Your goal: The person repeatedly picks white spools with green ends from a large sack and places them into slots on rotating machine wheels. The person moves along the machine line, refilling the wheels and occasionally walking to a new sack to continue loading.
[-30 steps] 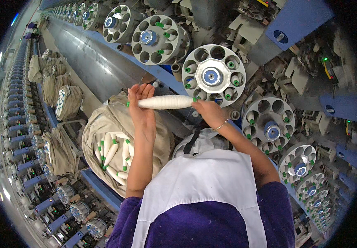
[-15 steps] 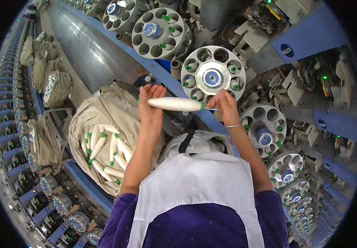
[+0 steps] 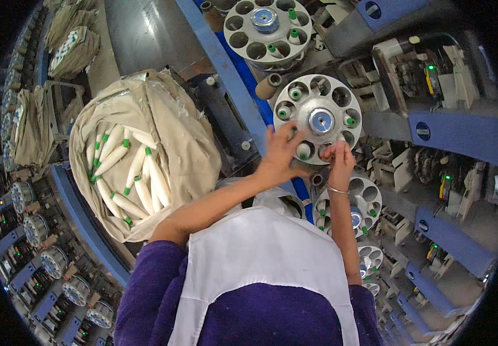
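Observation:
A round, pale magazine (image 3: pixel 280 99) with a ring of round pockets and a blue-and-silver hub (image 3: pixel 321 121) lies in front of my hands. Several pockets hold white yarn bobbins with green tips. My left hand (image 3: pixel 282 154) is at its near-left rim, fingers spread and holding nothing, right beside a white bobbin (image 3: pixel 303 151) seated in a pocket. Over the near-right rim, my right hand (image 3: pixel 340 161) has thumb and fingertips pinched together; whatever thin thing they may hold does not show. To the left, a beige cloth sack (image 3: pixel 182 124) gapes open with several loose bobbins (image 3: pixel 155 173) inside.
Similar magazines stand along the machine row, one beyond (image 3: pixel 243 23) and one nearer (image 3: pixel 370 193). A brown cone (image 3: pixel 268 86) sits by the blue rail (image 3: pixel 226 75). Blue machine arms (image 3: pixel 456 135) jut in from the right. More sacks (image 3: pixel 76 52) stand at far left.
The bobbin stretched between both hands is gone from them; a bobbin now sits in the pocket between them. My left hand moved right to the magazine and opened. The view has shifted.

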The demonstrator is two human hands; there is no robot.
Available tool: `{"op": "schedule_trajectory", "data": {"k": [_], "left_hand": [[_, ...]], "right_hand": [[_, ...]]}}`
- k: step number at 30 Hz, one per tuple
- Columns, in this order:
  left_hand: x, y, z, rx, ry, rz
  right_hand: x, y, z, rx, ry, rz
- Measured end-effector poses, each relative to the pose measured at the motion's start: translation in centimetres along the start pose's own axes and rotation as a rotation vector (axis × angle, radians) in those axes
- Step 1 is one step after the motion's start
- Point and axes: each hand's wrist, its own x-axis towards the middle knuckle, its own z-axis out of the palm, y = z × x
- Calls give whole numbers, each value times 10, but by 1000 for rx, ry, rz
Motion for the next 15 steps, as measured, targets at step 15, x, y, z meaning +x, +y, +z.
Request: {"op": "schedule_trajectory", "data": {"k": [15], "left_hand": [[-20,-51,-122,-190,242,-290]], "right_hand": [[68,-71,17,-801,-558,179]]}}
